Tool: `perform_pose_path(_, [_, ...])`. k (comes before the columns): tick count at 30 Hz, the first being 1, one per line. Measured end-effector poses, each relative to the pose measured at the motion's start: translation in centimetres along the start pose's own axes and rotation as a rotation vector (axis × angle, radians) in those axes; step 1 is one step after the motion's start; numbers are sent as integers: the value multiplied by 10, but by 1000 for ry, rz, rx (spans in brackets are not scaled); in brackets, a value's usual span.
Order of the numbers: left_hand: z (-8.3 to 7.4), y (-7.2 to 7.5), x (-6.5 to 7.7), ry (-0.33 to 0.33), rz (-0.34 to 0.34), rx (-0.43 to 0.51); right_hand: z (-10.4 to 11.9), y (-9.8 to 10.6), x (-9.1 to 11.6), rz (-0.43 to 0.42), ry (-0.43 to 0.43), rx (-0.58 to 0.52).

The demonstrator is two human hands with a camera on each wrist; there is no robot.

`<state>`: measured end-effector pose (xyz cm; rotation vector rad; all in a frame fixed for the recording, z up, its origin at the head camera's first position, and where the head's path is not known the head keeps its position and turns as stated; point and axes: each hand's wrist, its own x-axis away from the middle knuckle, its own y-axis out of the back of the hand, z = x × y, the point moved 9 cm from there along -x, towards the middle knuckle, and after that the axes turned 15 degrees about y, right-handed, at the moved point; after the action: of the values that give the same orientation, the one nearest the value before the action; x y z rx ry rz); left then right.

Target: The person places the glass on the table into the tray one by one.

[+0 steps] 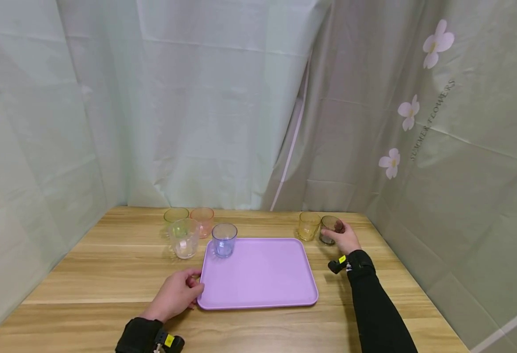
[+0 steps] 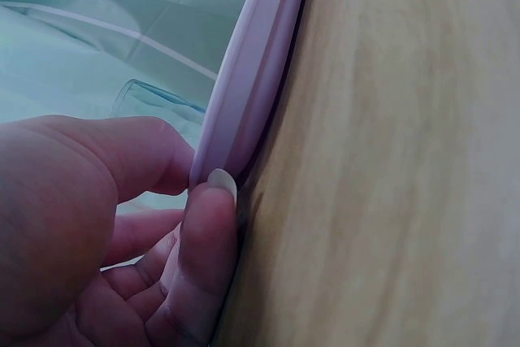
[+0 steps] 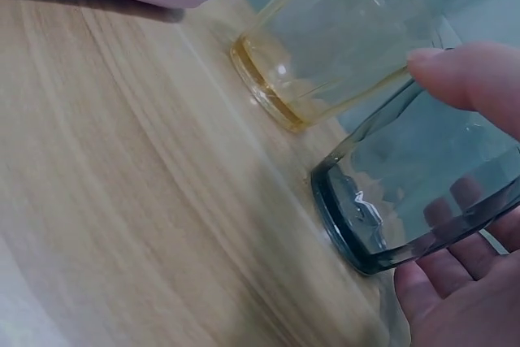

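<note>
A purple tray (image 1: 258, 274) lies flat on the wooden table. My left hand (image 1: 176, 294) pinches its left rim near the front corner, thumb and fingertips at the edge in the left wrist view. On the right, my right hand (image 1: 348, 239) grips a dark grey glass (image 1: 327, 226) by its sides; the right wrist view has this glass (image 3: 406, 193) upright, thumb on one side and fingers on the other. Just left of it stands a yellow glass (image 1: 308, 225). A blue glass (image 1: 224, 239) stands on the tray's back left corner.
Left of the tray's back corner, a clear glass (image 1: 185, 241), a green glass (image 1: 175, 214) and a pink glass (image 1: 203, 224) stand close together. Curtains (image 1: 223, 108) hang behind the table and along both sides.
</note>
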<state>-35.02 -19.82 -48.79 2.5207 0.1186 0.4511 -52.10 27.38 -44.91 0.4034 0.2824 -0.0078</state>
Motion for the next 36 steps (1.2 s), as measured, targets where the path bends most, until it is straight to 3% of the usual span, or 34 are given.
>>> perform_pose_path(12, [-3,0,0,-40,-17,20,-21,2,-12,16,16,20])
perform_pose_path(23, [-3,0,2,-39,-15,4,-9,6,-1,11,18,43])
perform_pose_path(31, [-5,2,2,-49,-12,5,-19,16,-2,1,-7,38])
perform_pose_path(36, [-3,2,2,-42,-9,-2,-9,20,5,7,-7,73])
